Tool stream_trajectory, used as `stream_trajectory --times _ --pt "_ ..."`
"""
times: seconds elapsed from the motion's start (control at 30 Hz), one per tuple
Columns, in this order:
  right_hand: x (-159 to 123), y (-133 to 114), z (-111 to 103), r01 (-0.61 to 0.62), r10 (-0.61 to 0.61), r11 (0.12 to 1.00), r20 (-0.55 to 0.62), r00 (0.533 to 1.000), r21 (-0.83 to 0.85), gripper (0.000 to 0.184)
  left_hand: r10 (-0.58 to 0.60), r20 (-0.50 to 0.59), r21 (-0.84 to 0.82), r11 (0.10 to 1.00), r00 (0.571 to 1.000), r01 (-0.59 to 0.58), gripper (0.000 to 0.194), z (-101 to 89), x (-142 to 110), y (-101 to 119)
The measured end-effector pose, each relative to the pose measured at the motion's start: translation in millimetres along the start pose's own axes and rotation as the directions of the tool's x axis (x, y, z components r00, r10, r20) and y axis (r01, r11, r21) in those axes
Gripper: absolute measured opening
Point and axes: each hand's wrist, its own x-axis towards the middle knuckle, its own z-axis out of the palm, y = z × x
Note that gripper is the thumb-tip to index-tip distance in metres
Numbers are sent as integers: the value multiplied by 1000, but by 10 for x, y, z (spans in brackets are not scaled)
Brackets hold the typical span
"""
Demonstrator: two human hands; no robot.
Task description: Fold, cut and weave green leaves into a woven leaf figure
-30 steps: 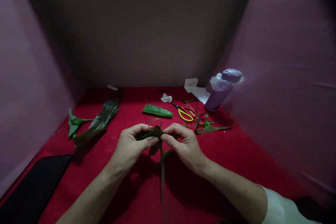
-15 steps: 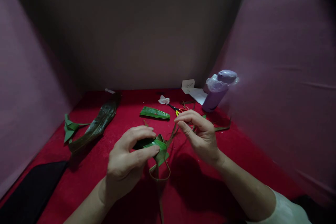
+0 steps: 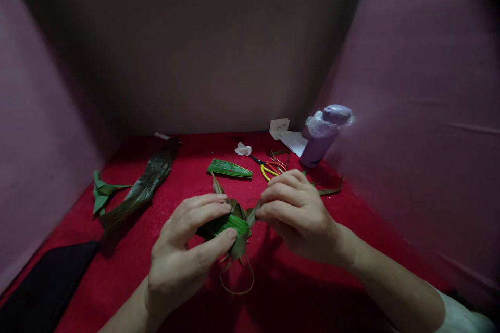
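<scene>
A green folded leaf bundle is gripped between the thumb and fingers of my left hand. Dark strips stick out of it, and a thin loop of leaf strip hangs below. At the bundle's right side my right hand pinches a leaf strip that comes out of it. The fingers of that hand are closed, and their tips hide the strip's end.
Behind my hands lie a flat green leaf piece, scissors and a crumpled white tissue. A purple bottle stands back right beside white papers. Leftward are a long dark leaf, a folded green leaf and a black object.
My right hand has come lower and closer to the bundle, with its fingers curled in more. The bundle has turned slightly in my left hand, and the hanging loop has dropped and widened.
</scene>
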Motion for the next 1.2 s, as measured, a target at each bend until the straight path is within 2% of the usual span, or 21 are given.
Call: stream_trajectory --times 0.1,0.27,0.37,0.53,0.67,0.73,0.8,0.83,0.9,0.93,0.97,1.0,1.03,1.13,1.2 --pt "-27 -50 -20 49 -49 995 6 999 -85 11 -68 -53 51 996 996 70 28 -11 21 66" --pt "-75 -93 -74 124 -120 961 28 992 -246 13 108 -3 158 982 994 -106 30 -59 8 64" --pt "-88 -105 -88 140 -141 953 19 990 -269 11 120 -3 160 980 993 -118 30 -55 1 54" --pt "-81 -117 -89 142 -138 967 34 990 -209 14 -58 -76 97 993 995 65 22 -15 -2 78" --pt "-53 -153 -120 54 -49 997 74 996 -60 11 -4 -71 74 997 997 10 20 -16 12 90" --pt "-28 -183 -142 -67 57 995 113 992 79 6 17 -54 60 998 998 -14 20 -23 12 86" --pt "4 -205 -152 -289 246 919 182 952 270 7 -1 -39 43 999 999 3 19 -29 2 82" --pt "23 -207 -152 -427 359 826 241 902 369 12 -29 -43 35 999 999 31 20 -30 -4 83" --pt "64 -185 -141 -662 528 563 401 748 494 19 -100 -61 15 995 993 101 21 -30 -12 91" --pt "85 -161 -135 -732 553 453 484 678 508 19 -122 -58 5 992 991 123 22 -29 -13 99" --pt "107 -127 -131 -775 540 392 558 631 496 18 -134 -49 -4 991 990 134 23 -27 -13 107" --pt "129 -86 -130 -794 505 386 613 608 469 16 -138 -34 -13 990 990 137 24 -26 -11 115" --pt "149 -41 -132 -793 462 423 649 605 438 15 -127 -27 -20 992 992 126 25 -25 -11 122" --pt "201 90 -155 -723 366 576 671 645 381 10 -99 -14 -27 995 995 98 28 -27 -13 127" --pt "231 145 -175 -706 318 586 689 651 397 7 -68 10 -19 997 998 68 28 -34 -8 123"
